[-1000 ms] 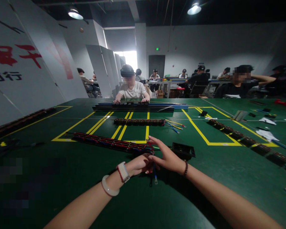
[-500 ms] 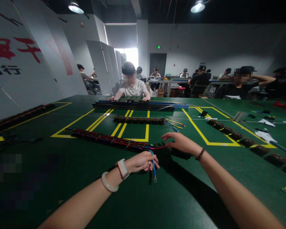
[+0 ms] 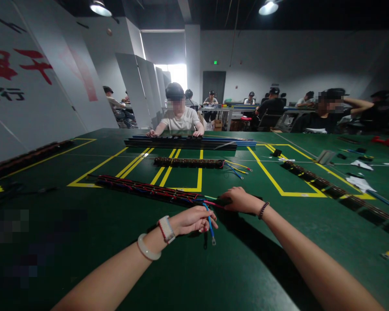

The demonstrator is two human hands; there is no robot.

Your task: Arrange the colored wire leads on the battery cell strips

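A long bundle of red, blue and black cables lies at a slant on the green table. At its right end my left hand is closed, with a blue cable between thumb and fingers. The blue cable hangs down and ends in a metal ring lug. My right hand is to the right, its fingers curled down around the red cable that leaves the bundle. A green wire runs beside the red one. The right fingertips are partly hidden.
A shorter cable bundle with lugged ends lies behind. Long dark and blue rails lie before a seated person across the table. Another long bundle and paper scraps are at right. Yellow tape marks the table.
My right hand has come down and slightly left, its fingers closing at the red cable. The green wire now shows beside it. My left hand stays put; the blue cable's end has swung slightly right.
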